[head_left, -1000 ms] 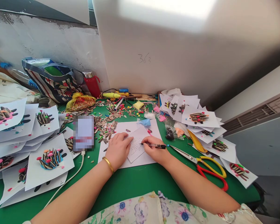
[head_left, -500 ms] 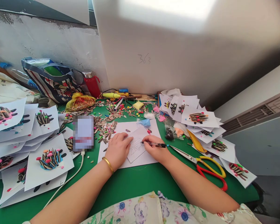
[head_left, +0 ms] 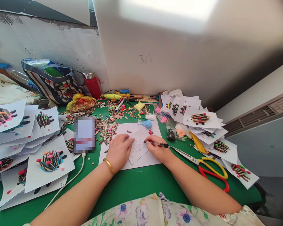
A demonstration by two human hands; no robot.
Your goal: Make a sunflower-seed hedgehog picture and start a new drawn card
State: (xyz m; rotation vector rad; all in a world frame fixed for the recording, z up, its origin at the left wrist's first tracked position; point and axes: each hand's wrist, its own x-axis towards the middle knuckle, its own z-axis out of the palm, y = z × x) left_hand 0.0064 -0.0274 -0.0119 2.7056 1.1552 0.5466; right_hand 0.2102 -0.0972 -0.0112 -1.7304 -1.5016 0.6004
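Observation:
Between my hands lies a small white card [head_left: 143,156] with a pencil-like line drawing of a rounded, scale-patterned shape. It rests at an angle on a larger white sheet [head_left: 122,128]. My left hand [head_left: 120,151] lies flat on the left part of the card and sheet, thumb along the drawing, fingers extended. A black pen [head_left: 162,145] is pinched in my right hand [head_left: 159,150], its tip at the drawing's upper right edge. Near the card's top sit sunflower seeds [head_left: 129,131], a blue packet [head_left: 145,123] and red bits [head_left: 151,132].
Scissors [head_left: 198,161] with yellow and red handles lie right of my right hand. Seed-and-clay picture cards [head_left: 53,160] pile up at left, more cards [head_left: 202,117] at right. A phone [head_left: 84,135] with a cable, loose seeds [head_left: 108,128] and a red flask [head_left: 92,86] are further back.
The pen tip has shifted slightly up and right along the drawing, with my right hand. My left hand stays in place on the card.

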